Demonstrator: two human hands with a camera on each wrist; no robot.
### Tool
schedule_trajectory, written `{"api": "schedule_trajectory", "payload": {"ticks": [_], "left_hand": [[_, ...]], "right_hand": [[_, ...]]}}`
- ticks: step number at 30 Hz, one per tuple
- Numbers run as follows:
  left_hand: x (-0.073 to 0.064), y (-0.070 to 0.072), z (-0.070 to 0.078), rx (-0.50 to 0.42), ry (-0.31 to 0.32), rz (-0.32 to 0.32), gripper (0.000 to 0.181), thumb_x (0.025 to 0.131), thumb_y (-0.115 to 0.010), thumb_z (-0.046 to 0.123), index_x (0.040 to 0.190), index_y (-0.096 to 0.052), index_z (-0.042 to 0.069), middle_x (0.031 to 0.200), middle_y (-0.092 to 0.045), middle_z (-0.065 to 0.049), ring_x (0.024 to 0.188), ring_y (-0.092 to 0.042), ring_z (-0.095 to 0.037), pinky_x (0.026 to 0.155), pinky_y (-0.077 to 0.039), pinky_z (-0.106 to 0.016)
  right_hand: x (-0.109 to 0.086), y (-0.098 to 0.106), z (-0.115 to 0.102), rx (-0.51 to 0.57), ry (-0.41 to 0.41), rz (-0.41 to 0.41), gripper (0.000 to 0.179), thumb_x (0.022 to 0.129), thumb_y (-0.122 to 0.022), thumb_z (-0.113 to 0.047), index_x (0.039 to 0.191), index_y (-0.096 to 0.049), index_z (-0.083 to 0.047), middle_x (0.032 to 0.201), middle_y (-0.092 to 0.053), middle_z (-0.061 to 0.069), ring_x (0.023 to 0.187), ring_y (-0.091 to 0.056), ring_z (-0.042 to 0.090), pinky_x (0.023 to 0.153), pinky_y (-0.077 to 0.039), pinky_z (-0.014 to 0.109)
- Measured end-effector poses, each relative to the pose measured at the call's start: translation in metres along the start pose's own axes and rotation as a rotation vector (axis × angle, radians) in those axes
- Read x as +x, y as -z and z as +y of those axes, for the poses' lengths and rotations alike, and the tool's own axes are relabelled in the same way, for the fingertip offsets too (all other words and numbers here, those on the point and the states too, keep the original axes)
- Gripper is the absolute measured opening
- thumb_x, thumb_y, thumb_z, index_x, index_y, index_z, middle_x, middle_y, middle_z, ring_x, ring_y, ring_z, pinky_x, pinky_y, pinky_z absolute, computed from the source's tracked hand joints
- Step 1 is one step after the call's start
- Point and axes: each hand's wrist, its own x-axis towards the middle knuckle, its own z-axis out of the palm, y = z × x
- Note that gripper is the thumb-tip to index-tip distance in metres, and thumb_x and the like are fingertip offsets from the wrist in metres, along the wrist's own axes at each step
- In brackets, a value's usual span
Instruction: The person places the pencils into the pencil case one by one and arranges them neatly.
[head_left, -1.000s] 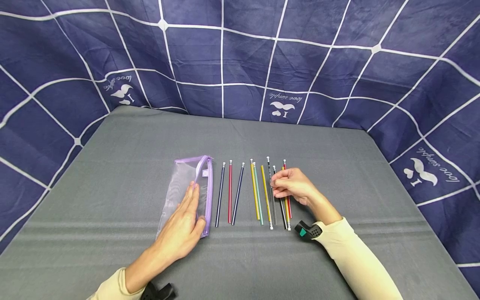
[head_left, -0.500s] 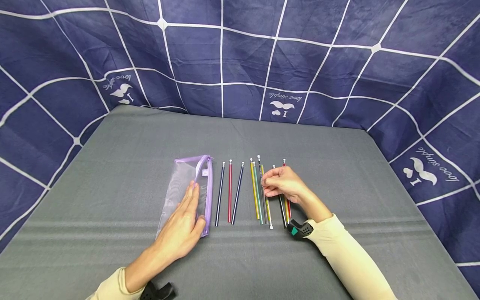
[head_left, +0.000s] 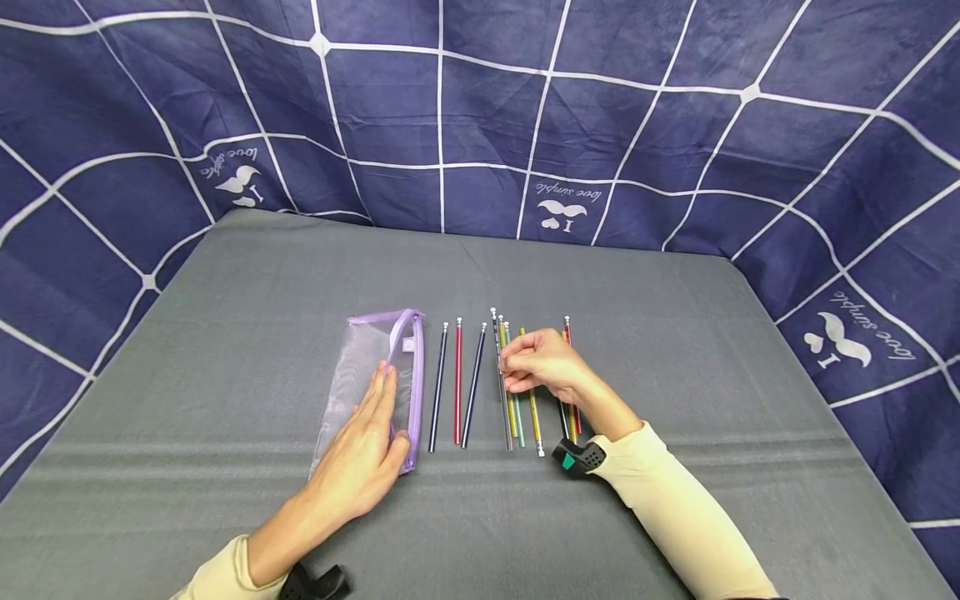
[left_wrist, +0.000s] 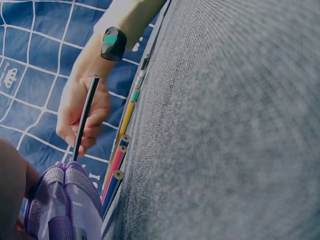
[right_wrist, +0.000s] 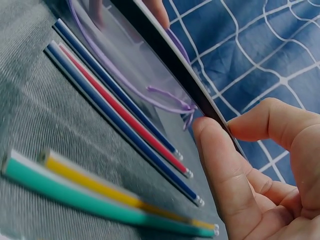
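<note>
Partly, R hand [head_left: 546,363] hides yellow pencil [head_left: 536,418] (head cam).

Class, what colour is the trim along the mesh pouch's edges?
Purple. The trim on the mesh pouch shows best in the head view.

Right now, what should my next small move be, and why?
I'd probably ease the right hand toward the purple pouch, passing above the row of three pencils. It pinches a dark pencil raised off the table, those three lie between it and the pouch, and the left hand rests on the pouch, whose zip edges look parted.
</note>
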Motion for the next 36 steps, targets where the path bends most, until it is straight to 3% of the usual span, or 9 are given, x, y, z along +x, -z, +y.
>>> {"api": "schedule_trajectory", "payload": {"ticks": [15, 36], "left_hand": [[0.000, 0.000, 0.000, 0.000, 0.005, 0.001, 0.076, 0.088, -0.058, 0.006, 0.152, -0.020, -0.011, 0.160, -0.016, -0.025, 0.147, -0.020, -0.036, 0.112, -0.026, -0.060], [0.000, 0.001, 0.000, -0.007, 0.024, -0.022, 0.076, 0.090, -0.057, 0.009, 0.153, -0.018, -0.010, 0.161, -0.012, -0.023, 0.147, -0.017, -0.036, 0.113, -0.023, -0.060]], "right_hand": [[0.008, -0.027, -0.004, 0.019, -0.002, -0.064, 0.013, 0.082, -0.057, 0.012, 0.095, -0.060, 0.011, 0.075, -0.069, 0.014, 0.058, -0.067, 0.016, 0.057, -0.058, 0.027], [0.021, -0.059, -0.003, 0.059, -0.012, -0.080, 0.010, 0.086, -0.060, 0.014, 0.096, -0.061, 0.011, 0.074, -0.069, 0.012, 0.058, -0.068, 0.017, 0.058, -0.059, 0.028]]}}
